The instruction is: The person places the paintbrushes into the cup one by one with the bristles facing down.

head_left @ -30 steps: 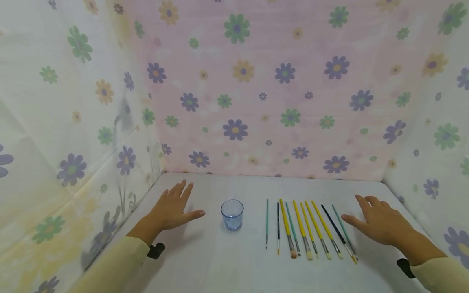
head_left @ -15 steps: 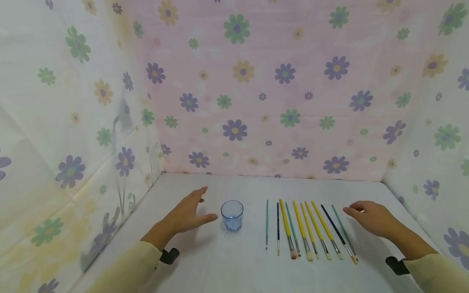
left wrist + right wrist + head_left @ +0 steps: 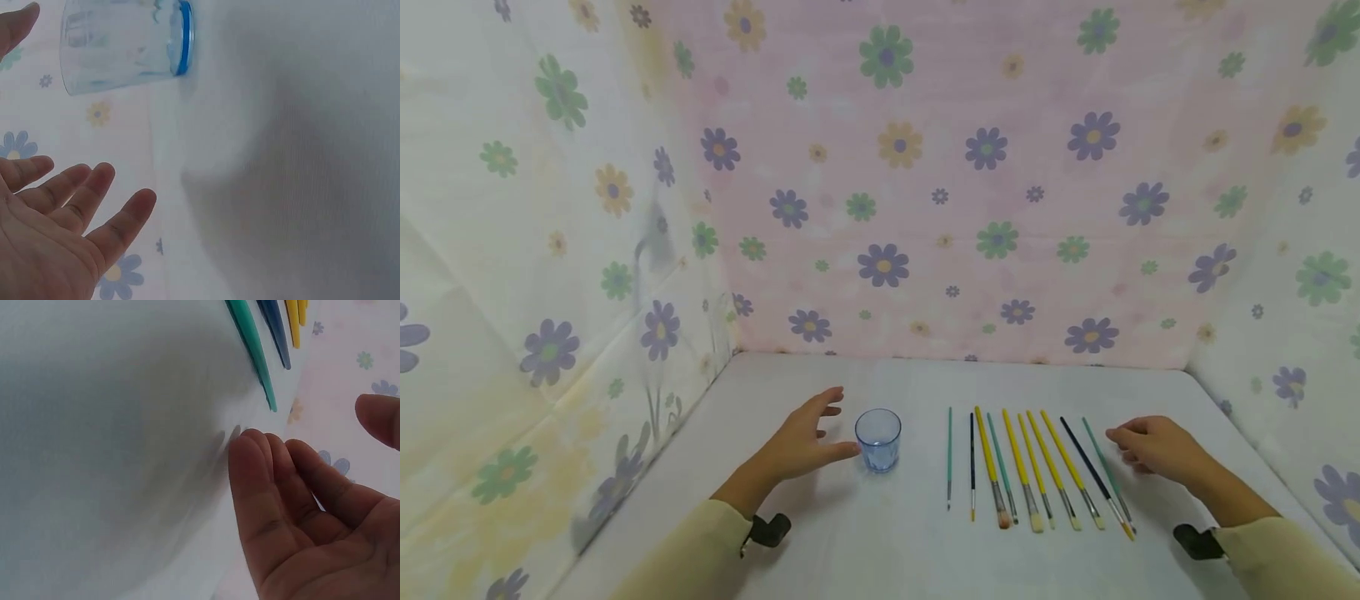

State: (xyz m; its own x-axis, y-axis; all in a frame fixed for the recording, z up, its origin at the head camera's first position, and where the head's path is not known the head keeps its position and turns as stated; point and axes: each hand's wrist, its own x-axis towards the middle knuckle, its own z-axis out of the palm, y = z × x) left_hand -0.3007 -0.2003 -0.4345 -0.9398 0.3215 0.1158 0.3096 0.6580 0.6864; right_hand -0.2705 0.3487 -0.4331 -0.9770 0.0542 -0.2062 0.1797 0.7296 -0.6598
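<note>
Flowered cloth walls close in a white table on three sides. On it, the left hand hovers with fingers spread wide and holds nothing; its thumb tip reaches almost to the cup, though the wrist view shows a gap between them. That small clear blue cup stands upright near the table's middle, closer to the left edge than the right. The right hand hangs near the right edge with fingers loosely curled, also holding nothing, its fingertips just beside the outermost green brush. This brush ends a row of brushes, laid side by side between cup and right hand, bristles toward the near edge.
</note>
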